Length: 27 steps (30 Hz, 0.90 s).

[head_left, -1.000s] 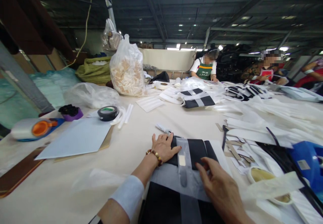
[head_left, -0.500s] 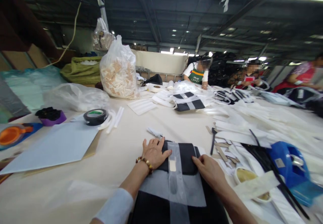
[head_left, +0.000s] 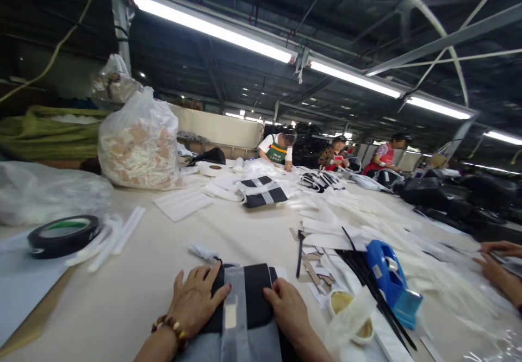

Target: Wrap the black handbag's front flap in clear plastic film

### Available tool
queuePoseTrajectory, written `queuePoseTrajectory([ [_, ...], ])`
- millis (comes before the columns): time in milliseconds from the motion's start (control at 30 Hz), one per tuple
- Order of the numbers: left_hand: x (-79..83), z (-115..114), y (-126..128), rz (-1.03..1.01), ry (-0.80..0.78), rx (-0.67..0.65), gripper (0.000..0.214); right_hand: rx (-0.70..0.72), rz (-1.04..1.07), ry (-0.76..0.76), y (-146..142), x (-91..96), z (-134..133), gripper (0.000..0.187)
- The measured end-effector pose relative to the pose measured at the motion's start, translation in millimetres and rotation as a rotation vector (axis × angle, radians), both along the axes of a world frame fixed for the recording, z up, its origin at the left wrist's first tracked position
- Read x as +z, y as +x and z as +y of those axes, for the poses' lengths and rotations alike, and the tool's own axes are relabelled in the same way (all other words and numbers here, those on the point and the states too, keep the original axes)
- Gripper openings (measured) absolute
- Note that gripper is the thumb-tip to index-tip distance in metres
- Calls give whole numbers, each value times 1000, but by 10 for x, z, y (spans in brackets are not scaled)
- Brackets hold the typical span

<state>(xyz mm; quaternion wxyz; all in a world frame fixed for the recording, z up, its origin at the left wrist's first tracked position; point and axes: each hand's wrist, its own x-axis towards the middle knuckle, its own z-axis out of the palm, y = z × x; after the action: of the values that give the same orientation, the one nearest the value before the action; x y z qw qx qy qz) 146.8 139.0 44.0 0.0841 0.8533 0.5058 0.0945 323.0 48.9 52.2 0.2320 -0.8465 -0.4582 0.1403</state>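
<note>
In front of me lies a black bag [head_left: 258, 291] with a flap and a translucent strip [head_left: 238, 286] running down its middle. A small cream rectangle [head_left: 230, 316] shows through the strip. My left hand [head_left: 194, 300] rests on the bag's left side, fingers spread, thumb touching the strip. At the right edge my right hand [head_left: 290, 309] grips the bag, its thumb on top and the other fingers partly hidden. A greyish sheet [head_left: 261, 341] covers the lower part. Beyond the top edge sits a small pale wrapped piece [head_left: 203, 252].
Black tape [head_left: 65, 235] lies left on pale blue board [head_left: 16, 280]. A blue tape dispenser [head_left: 387, 275], a round white container [head_left: 340, 302] and scraps occupy the right. Another black bag [head_left: 265, 192] lies farther off. Another person's hands [head_left: 503, 267] appear far right; other people work behind.
The view has swung right and upward, so the table's things appear farther left and the overhead lights show more. Both hands keep their places on the black bag.
</note>
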Motion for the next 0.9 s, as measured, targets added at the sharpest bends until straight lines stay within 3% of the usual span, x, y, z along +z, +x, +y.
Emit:
queuePoseTrajectory([
  [200,146,9,46,34,-101,-16,59,32,-27,12,57,-68,25,17],
  [400,224,59,99,53,-203,48,65,75,-66,-91,48,-32,42,21],
  [600,144,-31,82,-17,-84,84,55,55,-172,-146,-105,7,3,29],
  [733,93,-90,77,-49,27,82,49,55,-211,-130,-76,-71,40,26],
  [900,75,-135,96,-37,103,74,48,82,-12,33,90,-232,112,27],
])
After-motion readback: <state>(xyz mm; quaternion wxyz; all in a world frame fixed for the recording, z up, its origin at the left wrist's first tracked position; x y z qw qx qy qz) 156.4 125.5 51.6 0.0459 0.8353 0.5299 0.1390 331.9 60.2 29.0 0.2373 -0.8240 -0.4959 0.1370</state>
